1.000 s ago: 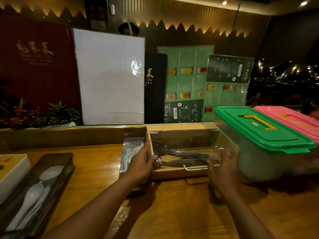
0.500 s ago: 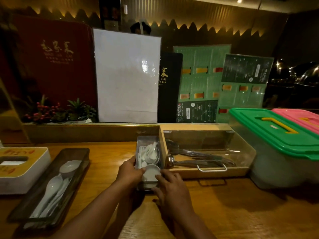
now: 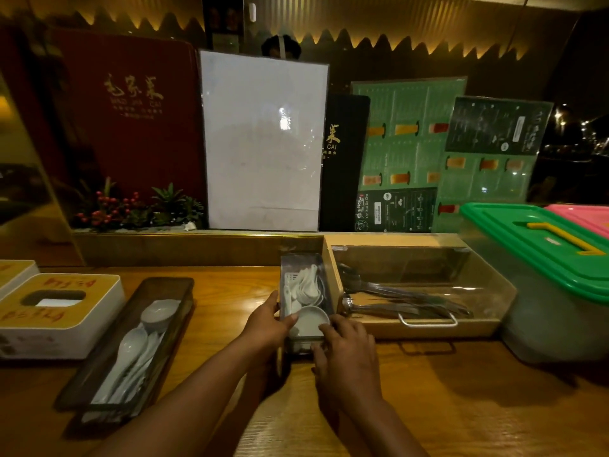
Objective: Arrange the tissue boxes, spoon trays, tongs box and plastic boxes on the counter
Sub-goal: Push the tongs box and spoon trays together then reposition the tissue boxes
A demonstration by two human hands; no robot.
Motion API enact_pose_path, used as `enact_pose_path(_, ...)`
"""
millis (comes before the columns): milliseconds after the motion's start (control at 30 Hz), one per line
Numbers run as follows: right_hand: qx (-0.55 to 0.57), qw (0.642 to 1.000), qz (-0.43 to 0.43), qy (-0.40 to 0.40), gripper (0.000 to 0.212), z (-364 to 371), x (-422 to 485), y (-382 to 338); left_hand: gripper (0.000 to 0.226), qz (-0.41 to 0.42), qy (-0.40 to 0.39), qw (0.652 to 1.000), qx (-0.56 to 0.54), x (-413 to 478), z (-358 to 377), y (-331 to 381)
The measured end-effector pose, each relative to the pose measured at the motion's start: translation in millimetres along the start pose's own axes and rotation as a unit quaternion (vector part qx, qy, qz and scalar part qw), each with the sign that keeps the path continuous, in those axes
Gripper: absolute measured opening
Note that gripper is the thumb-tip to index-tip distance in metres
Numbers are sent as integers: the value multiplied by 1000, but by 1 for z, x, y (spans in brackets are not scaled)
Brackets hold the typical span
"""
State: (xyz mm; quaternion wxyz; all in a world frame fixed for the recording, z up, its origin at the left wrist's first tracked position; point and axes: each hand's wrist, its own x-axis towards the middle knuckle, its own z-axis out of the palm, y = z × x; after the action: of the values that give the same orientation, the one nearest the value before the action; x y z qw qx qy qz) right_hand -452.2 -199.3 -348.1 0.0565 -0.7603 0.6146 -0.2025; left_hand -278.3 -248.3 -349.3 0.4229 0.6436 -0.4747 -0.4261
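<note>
A narrow clear spoon tray with white spoons and a small bowl stands end-on beside the wooden tongs box. My left hand grips its left near side and my right hand holds its near right corner. The tongs box has a clear lid and metal tongs inside. A second dark spoon tray with white spoons lies at the left. A white and yellow tissue box sits at the far left, with another one's corner behind it. Green-lidded and pink-lidded plastic boxes stand at the right.
Menus and a white laminated sheet lean upright behind a low gold ledge. A small plant with red berries sits on the ledge at the left. The wooden counter stretches toward me.
Both hands left the tongs box and took hold of the narrow spoon tray beside it. The view has shifted left, bringing the tissue boxes into sight.
</note>
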Motion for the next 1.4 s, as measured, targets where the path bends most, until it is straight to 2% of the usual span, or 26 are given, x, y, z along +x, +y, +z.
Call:
enact_pose_path(100,12,999,-17,42,42,3,-4,-23,81,-6,24,999,27,-11,-21,-1)
enact_pose_path(233,66,990,-123,37,38,21,-17,-80,67,58,42,992,108,-29,-77,-1)
enact_pose_path(367,131,968,-201,-79,65,44,-29,-151,49,106,69,976,175,-48,-147,-8)
enact_pose_path(467,142,959,-222,-105,91,58,-42,-199,43,138,97,964,205,-61,-191,-17)
enact_pose_path(567,112,965,-213,-105,97,76,-51,-237,40,160,116,953,229,-67,-236,-31)
enact_pose_path(733,62,981,-181,-19,64,89,-46,-232,50,156,88,955,235,-61,-265,-64)
enact_pose_path(833,28,991,-132,3,59,83,-50,-216,59,128,58,973,181,-59,-260,-82)
enact_pose_path(967,-18,998,-67,-3,60,68,-52,-195,76,144,11,981,133,-53,-236,-90)
enact_pose_path(1100,-59,998,-23,9,59,57,-44,-174,86,131,21,988,79,-39,-206,-75)
enact_pose_path(1233,-73,997,15,37,58,53,-33,-154,75,66,1,998,15,-30,-175,-55)
enact_pose_path(1400,-33,996,70,50,59,57,-20,-141,67,9,-19,1000,6,0,-157,-40)
